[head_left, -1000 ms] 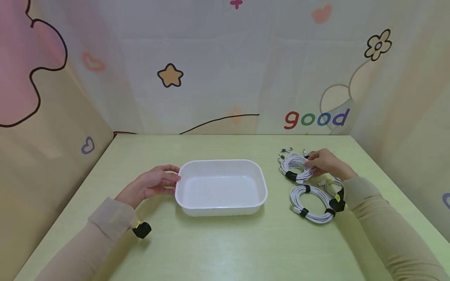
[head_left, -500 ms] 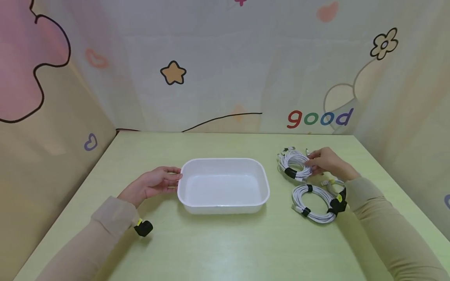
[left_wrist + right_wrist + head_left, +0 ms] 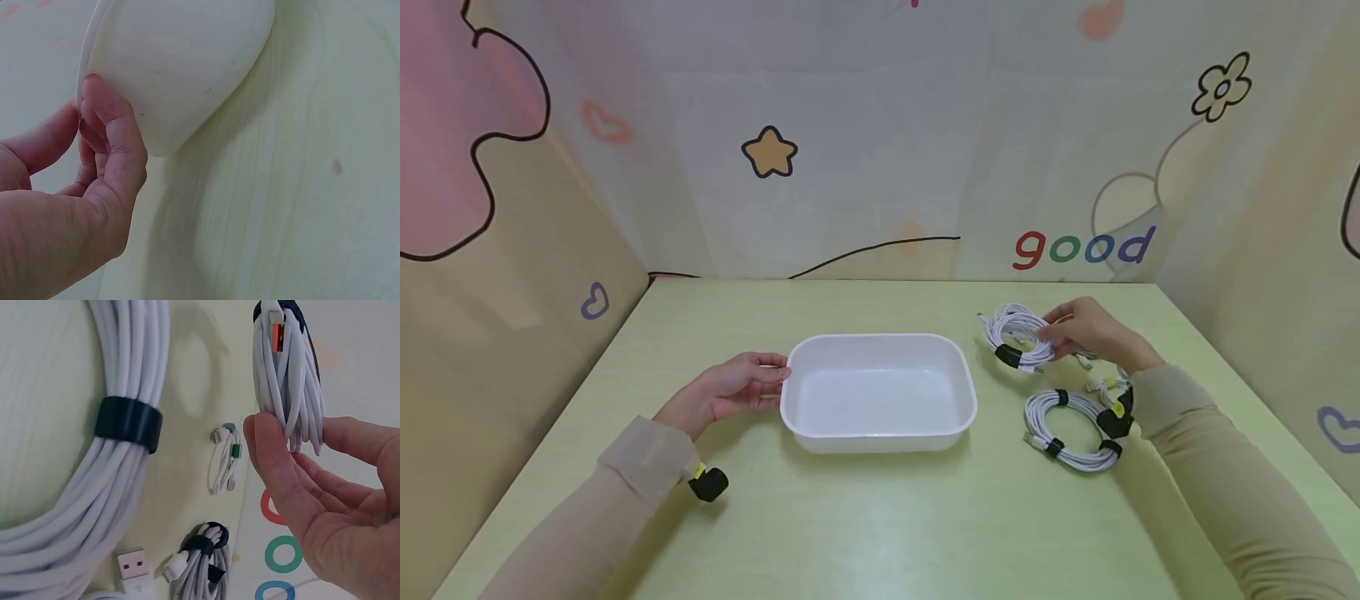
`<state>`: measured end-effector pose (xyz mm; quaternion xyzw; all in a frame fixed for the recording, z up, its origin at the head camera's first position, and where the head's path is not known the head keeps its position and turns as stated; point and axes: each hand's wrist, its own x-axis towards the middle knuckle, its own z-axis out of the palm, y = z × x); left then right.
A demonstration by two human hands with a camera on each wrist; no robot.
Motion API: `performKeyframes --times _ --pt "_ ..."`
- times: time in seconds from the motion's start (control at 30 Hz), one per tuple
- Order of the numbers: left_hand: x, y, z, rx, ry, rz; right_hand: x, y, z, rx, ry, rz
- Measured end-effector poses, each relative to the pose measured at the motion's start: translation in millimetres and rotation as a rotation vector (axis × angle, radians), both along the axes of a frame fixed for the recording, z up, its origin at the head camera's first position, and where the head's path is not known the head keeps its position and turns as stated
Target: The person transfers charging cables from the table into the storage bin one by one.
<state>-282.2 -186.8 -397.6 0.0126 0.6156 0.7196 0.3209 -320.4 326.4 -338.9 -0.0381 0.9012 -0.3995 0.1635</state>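
My left hand [image 3: 728, 390] pinches the left rim of a white rectangular plastic basin [image 3: 878, 445]; in the left wrist view the thumb [image 3: 47, 147] lies on one side of the rim and the fingers on the other. At the right, my right hand [image 3: 1093, 333] holds a coiled white cable [image 3: 998, 327] by its edge, raised above the table. The right wrist view shows this coil [image 3: 284, 381] between thumb and fingers, with an orange-lined connector near its top. A larger white cable coil [image 3: 1037, 418], bound with black straps, lies nearer me.
Smaller bundled cables lie by the right forearm, among them a grey-white bundle [image 3: 203, 569] and a thin short cable [image 3: 224, 459]. A USB plug [image 3: 132, 569] shows beside the large coil. A printed cloth backdrop [image 3: 880, 167] encloses the table's back and sides.
My right hand has lifted the coiled cable off the table and shifted it slightly left and away. Small cables behind it now show. The left hand still holds the basin's rim.
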Motion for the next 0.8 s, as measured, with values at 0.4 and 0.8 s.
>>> performKeyframes --times 0.4,0.8 --pt "0.6 0.5 0.3 -0.003 -0.008 0.009 -1.8 -21.3 12.7 0.024 0.015 0.013" --pt "0.3 1.2 0.7 0.002 -0.008 0.005 -6.7 -46.4 20.2 0.024 0.028 0.037"
